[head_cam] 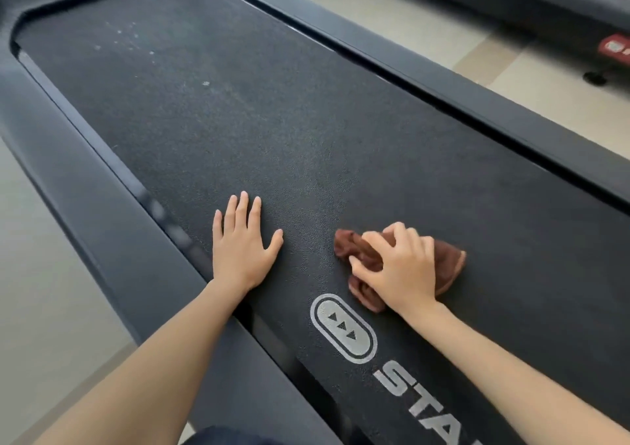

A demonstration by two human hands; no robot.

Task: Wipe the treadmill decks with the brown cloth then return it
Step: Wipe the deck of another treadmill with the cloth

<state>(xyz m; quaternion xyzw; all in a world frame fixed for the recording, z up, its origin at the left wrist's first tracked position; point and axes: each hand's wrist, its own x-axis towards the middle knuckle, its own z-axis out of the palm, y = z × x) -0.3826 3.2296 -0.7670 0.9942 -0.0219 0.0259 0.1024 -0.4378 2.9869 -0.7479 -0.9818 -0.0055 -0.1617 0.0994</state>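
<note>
Head view: a black treadmill deck point(272, 120) runs from the near right to the far left, framed by a left side rail point(85, 189) and a right side rail point(443, 79). The left hand point(243, 250) lies flat on the belt near the left rail. Its fingers point(242, 206) are straight and slightly spread, gripping nothing, and it seems to brace the person's weight.

To its right, well apart from it, the right hand point(399, 267) presses on the brown cloth point(450, 262). Its fingers point(375, 243) are curled into the bunched fabric and grip it against the belt. The cloth sits on the near part of the deck, just beyond the printed oval arrow mark point(342, 328), with folds sticking out on both sides of the hand.

White specks point(129, 35) dot the far end of the belt. A second treadmill point(545, 1) stands at the far right across the pale floor point(426, 25).

The step in hand looks like wiping this first deck, with only the near stretch within reach of the cloth. The next move likely calls for pushing the cloth toward the far end. It needs steady downward pressure and a grip firm enough that the cloth does not slip loose. The person would also have to lean or shuffle forward to reach the specks.
</note>
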